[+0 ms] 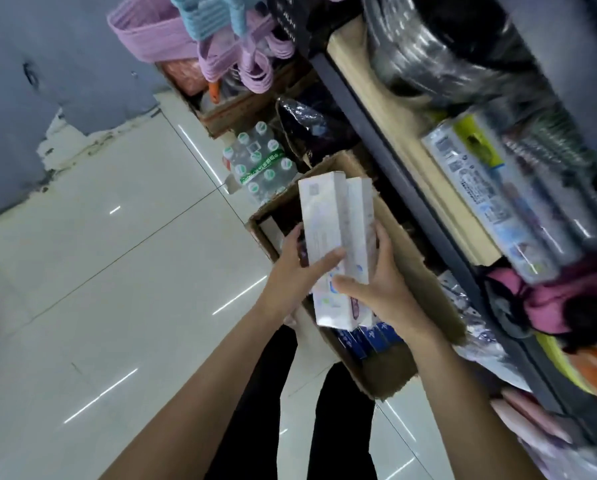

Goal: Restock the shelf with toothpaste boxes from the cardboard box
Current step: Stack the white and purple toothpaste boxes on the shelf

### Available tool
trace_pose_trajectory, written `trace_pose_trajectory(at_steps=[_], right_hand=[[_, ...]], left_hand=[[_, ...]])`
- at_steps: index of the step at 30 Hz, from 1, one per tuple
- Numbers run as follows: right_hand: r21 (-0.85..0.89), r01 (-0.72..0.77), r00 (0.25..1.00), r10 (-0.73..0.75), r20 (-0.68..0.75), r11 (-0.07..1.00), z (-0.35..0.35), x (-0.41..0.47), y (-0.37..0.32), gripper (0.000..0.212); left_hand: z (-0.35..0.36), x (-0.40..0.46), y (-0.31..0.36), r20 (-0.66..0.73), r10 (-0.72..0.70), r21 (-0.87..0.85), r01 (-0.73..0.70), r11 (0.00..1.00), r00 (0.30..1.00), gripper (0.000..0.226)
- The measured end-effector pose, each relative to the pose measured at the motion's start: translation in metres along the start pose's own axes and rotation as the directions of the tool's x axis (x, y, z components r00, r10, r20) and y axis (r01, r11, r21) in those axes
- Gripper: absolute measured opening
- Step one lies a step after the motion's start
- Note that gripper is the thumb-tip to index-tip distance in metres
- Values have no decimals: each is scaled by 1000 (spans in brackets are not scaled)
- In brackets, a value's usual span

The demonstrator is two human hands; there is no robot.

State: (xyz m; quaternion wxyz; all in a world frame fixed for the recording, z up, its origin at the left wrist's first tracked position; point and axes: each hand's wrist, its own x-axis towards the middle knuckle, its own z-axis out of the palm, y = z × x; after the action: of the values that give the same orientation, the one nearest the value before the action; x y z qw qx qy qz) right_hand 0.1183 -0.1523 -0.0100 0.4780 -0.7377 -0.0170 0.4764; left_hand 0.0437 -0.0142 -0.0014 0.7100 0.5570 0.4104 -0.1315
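Note:
Two white toothpaste boxes (pixel 338 230) are held side by side above the open cardboard box (pixel 425 282) on the floor. My left hand (pixel 297 271) grips them from the left, thumb across their front. My right hand (pixel 376 282) grips them from the right, thumb on the lower front. Several dark blue toothpaste boxes (pixel 366 337) lie inside the cardboard box below the white ones. The shelf (pixel 425 168) runs along the right, with boxed goods (pixel 491 202) lying on it.
A shrink-wrapped pack of water bottles (pixel 262 164) stands on the tiled floor (pixel 117 271) beyond the cardboard box. Another carton with pink and blue hangers (pixel 241 57) is farther back. Pink and orange cloth goods (pixel 567 299) fill the lower shelf at right.

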Motion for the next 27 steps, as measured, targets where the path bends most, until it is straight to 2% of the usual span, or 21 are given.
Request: trace_pose_trajectory(at_steps=[2,4,6,8,10,11,12,13,14,15,17,19,21,23,25,27], right_hand=[[56,104,994,-105,23,993,-2,-45,-34,100],[69,171,985,-171,-1,983,-9,-85,-62,78],[59,184,983,-183,-19,981,-19,-119,-83,58],[68,166,986,-165,-30,984,-30,-149,-95,44],[-68,262,959,-268,-97,963,-42,-178,-101,39],[-196,317,925,-348,-151,928,-51,-192,-103,49],[-339,351,879,-432,-202,873,-61,-205,-107,64],[-537,357,820,-531,-211,764,-72,-217,-111,76],[-743,327,761,-629,-160,584,-83,-224,-114,85],[-872,290,723,-688,-70,393,-93,-231,-117,92],[-950,297,676,-725,133,102,-111,-242,-120,92],[-939,335,625,-728,283,-78,-129,-256,-121,76],[-925,318,589,-721,365,-208,-148,-274,-120,68],[-922,264,579,-718,387,-284,-164,-293,-112,71],[-924,206,544,-747,381,-321,-181,-312,-98,74],[-936,160,491,-797,352,-315,-196,-332,-81,73]], left_hand=[[12,-26,23,84,-10,-93,18,995,996,57],[18,-55,46,77,7,-127,3,992,997,64],[22,-80,65,115,38,-132,-23,991,993,70],[26,-103,82,212,50,-69,-37,997,976,79],[32,-122,95,302,37,-39,-26,999,953,72],[35,-132,101,331,15,-55,4,999,944,62],[40,-141,109,364,-15,-62,41,997,931,48],[46,-152,117,411,-50,-53,79,995,910,35],[52,-161,124,456,-92,-29,118,993,885,28],[59,-171,130,506,-124,-3,146,989,853,29],[75,-188,138,576,-159,75,142,987,802,43],[94,-202,143,617,-164,173,71,982,770,51],[112,-213,146,628,-156,239,2,971,763,52],[129,-223,148,642,-154,266,-30,963,751,45],[147,-233,148,667,-158,288,-56,956,729,45],[169,-245,147,683,-177,321,-73,944,709,47]])
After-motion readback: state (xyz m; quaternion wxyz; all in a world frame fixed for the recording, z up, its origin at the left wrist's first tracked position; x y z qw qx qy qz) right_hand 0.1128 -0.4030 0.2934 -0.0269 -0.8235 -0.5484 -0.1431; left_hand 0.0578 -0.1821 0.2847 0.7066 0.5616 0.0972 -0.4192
